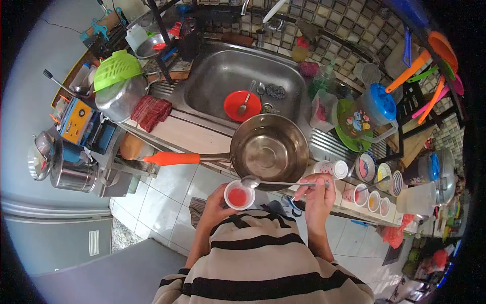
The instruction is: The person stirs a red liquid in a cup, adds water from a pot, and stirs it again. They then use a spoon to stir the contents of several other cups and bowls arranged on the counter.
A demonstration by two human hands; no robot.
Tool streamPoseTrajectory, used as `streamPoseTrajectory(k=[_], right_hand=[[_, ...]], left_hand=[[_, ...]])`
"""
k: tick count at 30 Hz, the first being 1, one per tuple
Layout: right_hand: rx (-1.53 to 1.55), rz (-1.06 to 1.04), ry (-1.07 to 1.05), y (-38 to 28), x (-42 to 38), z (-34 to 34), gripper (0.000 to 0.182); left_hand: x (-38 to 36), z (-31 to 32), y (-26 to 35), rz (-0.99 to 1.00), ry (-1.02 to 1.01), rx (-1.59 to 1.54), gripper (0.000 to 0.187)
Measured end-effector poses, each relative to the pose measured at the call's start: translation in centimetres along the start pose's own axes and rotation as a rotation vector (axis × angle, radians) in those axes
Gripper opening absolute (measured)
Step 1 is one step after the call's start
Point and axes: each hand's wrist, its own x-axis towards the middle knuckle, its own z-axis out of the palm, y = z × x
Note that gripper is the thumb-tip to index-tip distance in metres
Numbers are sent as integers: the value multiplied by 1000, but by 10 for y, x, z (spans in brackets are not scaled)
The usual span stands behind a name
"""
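My left hand (215,209) is wrapped round a small white cup (246,202) with red contents (236,196). In my right hand (316,197) is a long-handled metal spoon (281,183), held near its handle end. The spoon's bowl is over the cup's upper rim; whether it touches cannot be made out. Just beyond both hands a steel saucepan (268,152) with an orange handle (174,158) stands at the counter's front edge, with a shiny bottom showing inside. Right of my right hand is a white cup stack (334,169) lying on its side.
Several small filled cups (373,201) line the counter edge at right, near bowls (364,167). The sink (212,81) holds a red plate (233,109) and spoons. A red cloth (151,112), a pot with a green colander (117,70) and a stove (78,121) are at left.
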Motion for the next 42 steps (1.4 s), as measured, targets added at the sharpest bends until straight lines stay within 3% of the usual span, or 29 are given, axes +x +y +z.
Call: streamPoseTrajectory(k=[4,10,16,23,28,32,34,42], right_hand=[[-70,-99,163,7,8,-5,22],[-208,-25,284,27,14,-16,18],[17,144,286,43,13,-22,17],[121,116,275,19,8,-11,16],[-20,55,15,2,-2,-2,20],[-48,-28,31,2,-2,0,21],[-13,-82,182,8,3,-4,21],[-179,-29,292,35,9,-18,19]], left_hand=[[0,-2,-7,17,1,3,58],[-1,-1,-1,15,19,17,57],[-1,0,-3,30,22,24,57],[-2,-1,-5,15,17,42,57],[-2,0,0,21,-5,24,58],[-2,1,-2,9,-9,-22,59],[-2,0,1,14,-15,14,59],[-4,-1,-2,2,-5,-11,60]])
